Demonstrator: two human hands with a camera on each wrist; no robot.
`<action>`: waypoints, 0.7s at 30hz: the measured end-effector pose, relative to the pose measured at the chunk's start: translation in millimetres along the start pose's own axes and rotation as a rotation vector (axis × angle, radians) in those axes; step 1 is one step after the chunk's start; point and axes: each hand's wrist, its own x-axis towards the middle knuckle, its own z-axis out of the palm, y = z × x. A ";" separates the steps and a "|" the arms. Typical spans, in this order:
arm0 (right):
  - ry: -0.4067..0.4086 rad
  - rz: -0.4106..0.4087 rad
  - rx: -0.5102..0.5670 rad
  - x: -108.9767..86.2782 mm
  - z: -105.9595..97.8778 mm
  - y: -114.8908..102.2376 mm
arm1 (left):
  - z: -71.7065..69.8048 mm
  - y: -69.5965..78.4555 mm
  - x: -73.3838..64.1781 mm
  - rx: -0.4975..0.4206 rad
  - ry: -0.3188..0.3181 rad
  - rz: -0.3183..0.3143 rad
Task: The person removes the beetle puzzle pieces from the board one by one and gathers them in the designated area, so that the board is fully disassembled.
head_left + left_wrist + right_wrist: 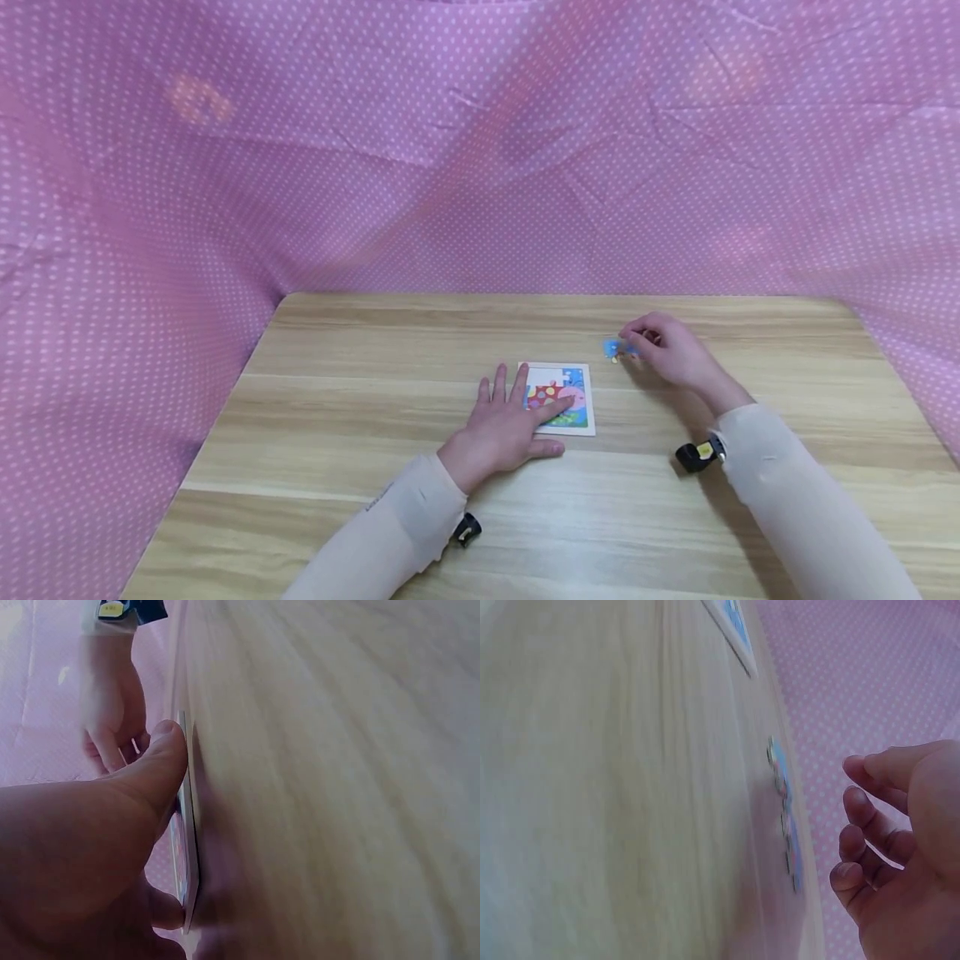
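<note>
The left hand hides part of the puzzle board, and the right wrist view blurs the loose pieces.

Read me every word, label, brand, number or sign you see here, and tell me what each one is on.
No text can be read for certain.
Yellow label on the black right wrist device: too small and blurred to read.
Dark marking on the left sleeve: too small to read.
Puzzle board and loose puzzle pieces: coloured pictures, no words I can make out.
</note>
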 end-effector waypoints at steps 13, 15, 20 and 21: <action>-0.066 -0.051 0.084 -6.9 16.2 -19.6 | 0.3 0.6 -0.2 0.012 -0.028 -0.011; -0.103 -0.049 0.093 -7.4 19.9 -22.5 | 1.0 0.5 0.0 0.017 -0.027 -0.014; -0.162 -0.073 0.089 -7.5 30.5 -28.0 | 2.5 0.4 0.8 0.041 -0.017 -0.016; -0.161 -0.076 0.084 -7.4 32.6 -28.7 | 2.7 0.3 1.1 0.048 -0.015 -0.014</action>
